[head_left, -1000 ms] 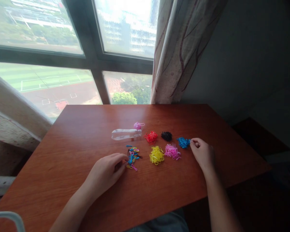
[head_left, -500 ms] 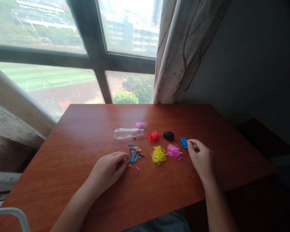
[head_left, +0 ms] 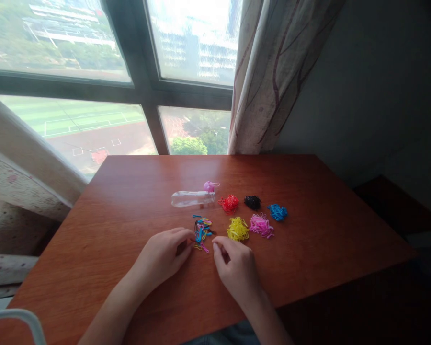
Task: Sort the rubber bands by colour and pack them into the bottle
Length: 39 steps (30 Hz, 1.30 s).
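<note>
A small mixed pile of coloured elastic bands point(head_left: 201, 232) lies on the table between my two hands. My left hand point(head_left: 167, 251) rests at the pile's left edge, its fingers curled and its thumb and fingertips close together against the bands. What those fingers hold, if anything, is too small to make out. On the pile's right side, my right hand point(head_left: 236, 263) has thumb and forefinger pinched; anything between them is hidden. Just beyond it are a yellow heap of bands point(head_left: 238, 229) and a pink heap point(head_left: 261, 225).
Farther back sit a red heap point(head_left: 229, 203), a black heap point(head_left: 252, 202) and a blue heap point(head_left: 277, 212). A clear bottle point(head_left: 190, 198) lies on its side by a pink cap point(head_left: 209, 186). The wooden table point(head_left: 129, 191) meets a window and curtain point(head_left: 258, 86).
My right hand has left the blue heap and moved left and nearer to me, to the mixed pile. My left hand has stayed by that pile.
</note>
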Each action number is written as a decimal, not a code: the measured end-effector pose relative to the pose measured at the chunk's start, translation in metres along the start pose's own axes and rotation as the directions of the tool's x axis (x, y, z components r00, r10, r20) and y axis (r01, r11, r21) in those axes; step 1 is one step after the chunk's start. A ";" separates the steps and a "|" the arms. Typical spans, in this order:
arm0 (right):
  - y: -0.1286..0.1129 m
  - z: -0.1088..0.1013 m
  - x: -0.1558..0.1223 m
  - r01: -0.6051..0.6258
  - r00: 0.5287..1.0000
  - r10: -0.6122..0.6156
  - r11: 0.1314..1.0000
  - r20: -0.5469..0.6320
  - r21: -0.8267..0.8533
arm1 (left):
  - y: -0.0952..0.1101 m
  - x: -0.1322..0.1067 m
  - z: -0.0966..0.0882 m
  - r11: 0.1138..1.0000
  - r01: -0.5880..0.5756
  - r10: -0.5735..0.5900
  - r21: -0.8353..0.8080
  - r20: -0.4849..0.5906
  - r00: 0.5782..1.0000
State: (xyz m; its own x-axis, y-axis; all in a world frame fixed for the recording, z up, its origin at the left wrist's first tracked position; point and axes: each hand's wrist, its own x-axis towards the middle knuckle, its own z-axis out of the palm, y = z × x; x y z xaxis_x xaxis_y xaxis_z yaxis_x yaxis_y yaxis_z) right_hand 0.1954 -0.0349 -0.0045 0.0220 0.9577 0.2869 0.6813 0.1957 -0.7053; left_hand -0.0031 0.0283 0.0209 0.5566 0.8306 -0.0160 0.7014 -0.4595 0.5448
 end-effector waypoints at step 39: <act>-0.001 0.000 -0.007 0.024 0.995 -0.018 0.998 0.094 -0.056 | 0.012 0.007 -0.001 0.987 -0.097 0.093 -0.131 -0.038 0.995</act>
State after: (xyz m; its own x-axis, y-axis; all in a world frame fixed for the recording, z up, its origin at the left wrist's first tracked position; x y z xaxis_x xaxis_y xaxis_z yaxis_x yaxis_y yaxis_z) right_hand 0.1946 -0.0418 -0.0061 -0.0594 0.9696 0.2375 0.7219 0.2061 -0.6606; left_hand 0.0086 0.0295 0.0284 0.6019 0.7958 0.0663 0.5799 -0.4927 0.6489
